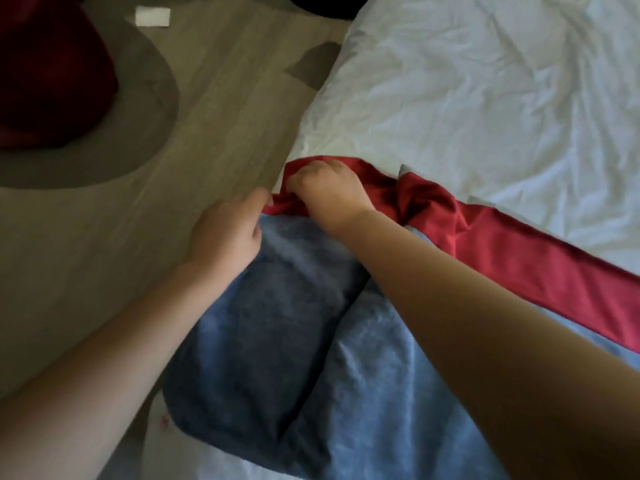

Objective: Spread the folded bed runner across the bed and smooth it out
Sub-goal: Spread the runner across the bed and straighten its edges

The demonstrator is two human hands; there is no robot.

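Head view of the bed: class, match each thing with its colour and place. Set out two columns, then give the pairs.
Column A: 1 bed runner; 2 towel; 3 bed sheet; 4 floor.
Column B: a white, creased; b beige, left of the bed; c red, bunched at the bed's edge; d blue, nearest the camera.
Pairs: 1-c, 2-d, 3-a, 4-b.

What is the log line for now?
right hand: grips bunched bed runner at bed edge | left hand: at runner edge, grip unclear | state: wrinkled
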